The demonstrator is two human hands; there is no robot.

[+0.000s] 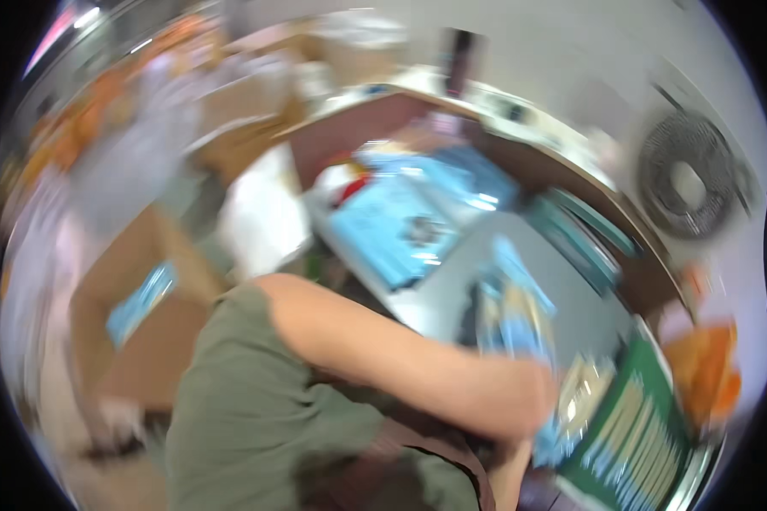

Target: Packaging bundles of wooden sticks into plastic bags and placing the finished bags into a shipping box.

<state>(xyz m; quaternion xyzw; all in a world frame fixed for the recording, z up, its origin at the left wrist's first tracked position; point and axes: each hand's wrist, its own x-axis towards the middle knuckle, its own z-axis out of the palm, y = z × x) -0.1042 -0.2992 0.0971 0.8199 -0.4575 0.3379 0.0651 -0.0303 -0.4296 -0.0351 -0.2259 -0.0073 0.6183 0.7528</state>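
The whole picture is smeared by motion. My left arm in an olive-green sleeve (239, 383) reaches from the lower left across to the right. My left hand (541, 399) ends at a stack of blue and pale packets (520, 319) on a grey tabletop (447, 294); its fingers are too blurred to read. A strip of bare forearm (507, 481) rises from the lower edge beneath it, and my right hand is hidden. A green tray with rows of pale items (635, 430) lies just right of the left hand.
Flat blue packages (392, 226) lie at the table's far side, with a brown curved ledge (562, 175) behind them. A cardboard box (145, 324) holding a blue item stands at the left. An orange object (707, 366) and a round grey coil (686, 175) are at the right.
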